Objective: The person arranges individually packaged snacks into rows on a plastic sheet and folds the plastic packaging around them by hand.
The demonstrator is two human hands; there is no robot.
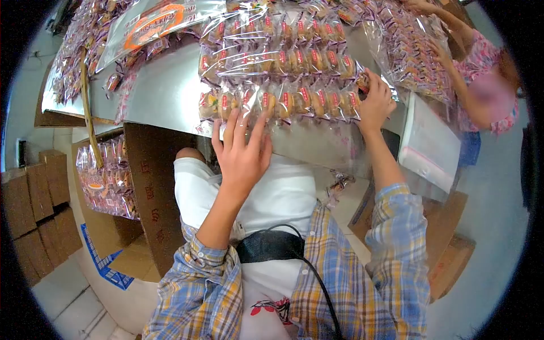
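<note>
Three rows of small wrapped pastries (pixel 286 103) lie side by side on the metal table (pixel 164 79), under and around clear plastic film. My left hand (pixel 242 148) rests with spread fingers on the front edge of the nearest row, towards its left part. At the right end of that row is my right hand (pixel 375 105), its fingers curled around a small wrapped pastry (pixel 362 80). A large clear printed bag (pixel 153 25) lies behind and to the left of the rows.
Loose wrapped pastries (pixel 85 51) are heaped at the left. An open carton (pixel 161 192) holds packed bags (pixel 107 178) below the table. A stack of clear bags (pixel 430 144) lies at the right. A co-worker's arms (pixel 462 79) reach over another filled bag (pixel 408 51).
</note>
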